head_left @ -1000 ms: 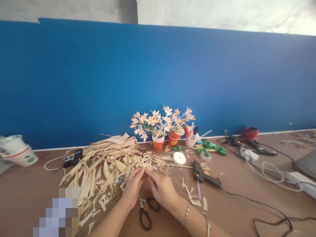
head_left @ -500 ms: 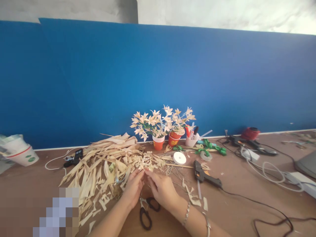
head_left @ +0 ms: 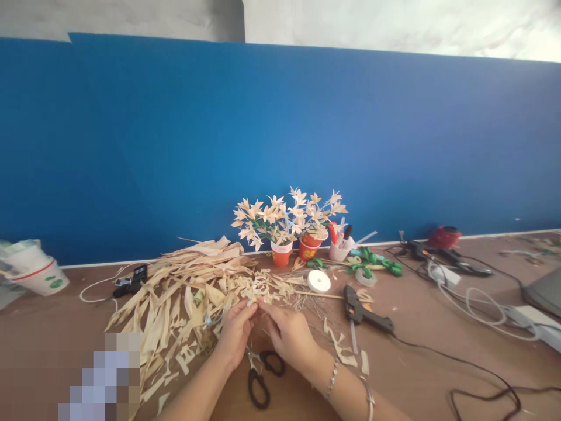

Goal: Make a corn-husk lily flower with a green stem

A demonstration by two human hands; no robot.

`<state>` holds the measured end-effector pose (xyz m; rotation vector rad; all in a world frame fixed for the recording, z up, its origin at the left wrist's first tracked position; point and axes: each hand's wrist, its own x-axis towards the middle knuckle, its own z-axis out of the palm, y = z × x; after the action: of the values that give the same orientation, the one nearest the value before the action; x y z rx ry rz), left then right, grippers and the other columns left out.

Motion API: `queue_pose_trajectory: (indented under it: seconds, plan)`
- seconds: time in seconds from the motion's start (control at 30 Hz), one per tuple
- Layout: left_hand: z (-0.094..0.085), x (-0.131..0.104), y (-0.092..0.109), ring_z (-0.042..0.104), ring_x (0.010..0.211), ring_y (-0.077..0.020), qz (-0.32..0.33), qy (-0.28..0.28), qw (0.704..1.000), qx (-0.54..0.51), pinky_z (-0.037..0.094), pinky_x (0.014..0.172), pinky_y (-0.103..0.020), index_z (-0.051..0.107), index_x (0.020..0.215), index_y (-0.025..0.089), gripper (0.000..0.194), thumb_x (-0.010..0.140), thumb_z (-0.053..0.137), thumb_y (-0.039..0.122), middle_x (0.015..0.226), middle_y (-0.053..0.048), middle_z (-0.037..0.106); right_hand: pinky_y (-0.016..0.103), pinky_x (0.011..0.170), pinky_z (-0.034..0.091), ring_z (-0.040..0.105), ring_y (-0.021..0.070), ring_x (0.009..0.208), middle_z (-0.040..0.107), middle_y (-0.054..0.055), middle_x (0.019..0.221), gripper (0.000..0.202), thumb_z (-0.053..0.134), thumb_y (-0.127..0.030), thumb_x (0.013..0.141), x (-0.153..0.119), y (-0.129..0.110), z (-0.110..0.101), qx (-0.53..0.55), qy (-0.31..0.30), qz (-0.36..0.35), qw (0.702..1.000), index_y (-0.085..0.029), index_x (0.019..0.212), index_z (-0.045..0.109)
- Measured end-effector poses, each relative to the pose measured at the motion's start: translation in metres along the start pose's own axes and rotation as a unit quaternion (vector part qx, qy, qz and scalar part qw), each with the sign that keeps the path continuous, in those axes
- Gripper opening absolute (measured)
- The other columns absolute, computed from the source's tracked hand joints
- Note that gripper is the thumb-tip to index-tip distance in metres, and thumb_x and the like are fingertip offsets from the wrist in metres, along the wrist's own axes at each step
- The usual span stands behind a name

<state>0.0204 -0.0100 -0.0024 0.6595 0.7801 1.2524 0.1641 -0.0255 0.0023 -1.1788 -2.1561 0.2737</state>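
My left hand [head_left: 237,328] and my right hand [head_left: 287,330] meet at the fingertips over the front of a heap of dried husks [head_left: 175,298]. Both are pinched closed on something small and pale, which blends with the scraps behind it, so I cannot make out its kind. Black-handled scissors [head_left: 259,383] lie on the table just below, between my wrists. Beyond my fingers are pale cut pieces [head_left: 263,283], and to their right a white tape roll [head_left: 318,281]. Husk-coloured artificial flowers [head_left: 276,213] stand in red paper cups [head_left: 281,255] at the back.
A black glue gun [head_left: 367,311] lies right of my hands, its cord trailing across the brown table [head_left: 421,374]. White cables [head_left: 477,304] and a power strip [head_left: 537,327] are farther right. A paper bucket [head_left: 41,276] stands at left. A blue panel [head_left: 280,128] closes off the back.
Both hands stay almost in the same place, fingertips together. Only a slight shift of the small pale thing at the fingers shows.
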Motion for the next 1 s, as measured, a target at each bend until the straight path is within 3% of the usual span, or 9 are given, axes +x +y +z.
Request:
queue_pose_trajectory:
  seconds: [0.27,0.53,0.63,0.8,1.0]
  plan:
    - [0.003,-0.001,0.002,0.065,0.078,-0.0189,0.006,0.016,1.0,0.023,0.048,0.075,-0.028,0.073,0.077,0.014,0.024,0.063,0.077,0.034,0.074,-0.006,0.07,0.026,0.075,0.05,0.067,0.0181,0.085,0.069,0.007,0.102,0.032,0.04,-0.015,0.088,0.001,-0.003,-0.001,0.066,0.011,0.019,0.998,-0.021,0.115,0.055]
    - [0.005,-0.003,0.003,0.063,0.075,-0.0164,0.015,0.023,0.999,0.03,0.047,0.075,-0.026,0.071,0.074,0.011,0.024,0.062,0.077,0.031,0.076,-0.007,0.069,0.025,0.067,0.049,0.065,0.0161,0.07,0.069,0.005,0.079,0.017,0.044,-0.022,0.088,0.004,-0.005,0.002,0.196,0.043,0.103,0.974,-0.018,0.095,0.059]
    - [0.009,-0.005,0.002,0.061,0.073,-0.015,0.016,0.025,0.999,0.012,0.047,0.072,-0.025,0.069,0.071,0.012,0.022,0.062,0.078,0.031,0.073,-0.005,0.068,0.023,0.053,0.045,0.058,0.0131,0.053,0.062,0.001,0.063,0.015,0.045,-0.028,0.087,0.005,-0.009,0.006,0.274,0.036,0.154,0.949,-0.018,0.089,0.056]
    - [0.01,-0.008,-0.001,0.059,0.064,-0.0125,0.007,0.026,1.0,-0.007,0.047,0.061,-0.022,0.064,0.07,0.014,0.019,0.065,0.076,0.028,0.069,-0.002,0.066,0.02,0.039,0.04,0.048,0.0091,0.039,0.053,-0.005,0.054,0.022,0.049,-0.04,0.083,0.006,-0.014,0.013,0.434,0.015,0.248,0.866,-0.018,0.087,0.05]
    - [0.01,-0.009,-0.005,0.056,0.054,-0.0097,0.004,0.017,1.0,-0.015,0.043,0.049,-0.019,0.06,0.068,0.015,0.021,0.067,0.074,0.029,0.065,0.0,0.063,0.019,0.038,0.038,0.047,0.0074,0.037,0.054,-0.006,0.053,0.03,0.056,-0.047,0.078,0.006,-0.015,0.019,0.489,0.036,0.261,0.832,-0.018,0.083,0.048]
